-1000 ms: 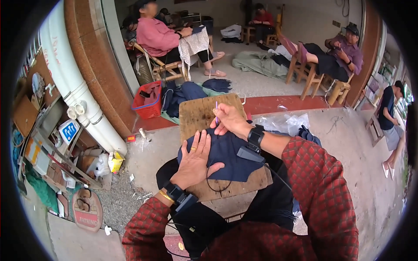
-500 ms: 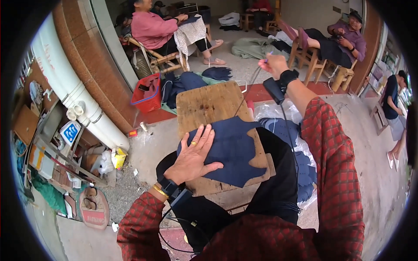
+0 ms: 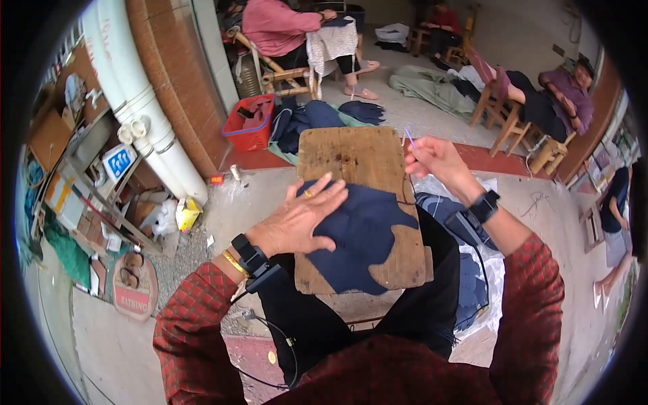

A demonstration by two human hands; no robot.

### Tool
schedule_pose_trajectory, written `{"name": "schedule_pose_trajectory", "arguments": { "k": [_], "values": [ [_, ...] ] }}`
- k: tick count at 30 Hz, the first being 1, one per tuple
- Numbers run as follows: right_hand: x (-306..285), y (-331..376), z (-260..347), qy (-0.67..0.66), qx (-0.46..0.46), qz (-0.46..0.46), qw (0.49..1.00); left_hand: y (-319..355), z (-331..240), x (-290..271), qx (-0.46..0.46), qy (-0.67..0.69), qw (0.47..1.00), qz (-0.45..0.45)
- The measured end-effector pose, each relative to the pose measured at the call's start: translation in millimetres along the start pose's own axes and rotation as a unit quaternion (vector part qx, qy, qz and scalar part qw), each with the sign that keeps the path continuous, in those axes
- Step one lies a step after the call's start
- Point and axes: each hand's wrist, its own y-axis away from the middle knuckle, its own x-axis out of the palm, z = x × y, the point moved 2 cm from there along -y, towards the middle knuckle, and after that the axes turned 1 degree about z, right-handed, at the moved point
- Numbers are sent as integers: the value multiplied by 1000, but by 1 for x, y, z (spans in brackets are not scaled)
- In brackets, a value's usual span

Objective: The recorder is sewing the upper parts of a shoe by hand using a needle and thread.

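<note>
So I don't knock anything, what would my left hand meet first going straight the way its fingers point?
Past the dark blue fabric under it, your left hand would probably meet the bare wooden board; the hand's height is hard to judge.

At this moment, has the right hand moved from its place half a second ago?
Yes, downward in view: the right hand was higher than the far edge of the wooden board; now it is lower, beside its right edge.

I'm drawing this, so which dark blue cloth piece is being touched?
The dark blue piece flat on the wooden board, under the left hand; others, untouched, lie by the red basket or on plastic.
</note>
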Motion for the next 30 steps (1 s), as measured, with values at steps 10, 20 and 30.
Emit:
{"name": "schedule_pose_trajectory", "arguments": {
  "k": [10, 20, 30],
  "values": [
    [42, 41, 27, 359, -317, 81, 874, 50, -48, 40, -259, -25, 954, -151],
    [80, 34, -11, 432, -318, 207, 818, 34, -23, 27, -157, 67, 985, -24],
    [100, 21, -20, 365, -356, 228, 830, 35, -20, 27, -134, 65, 989, -21]
  ]
}}
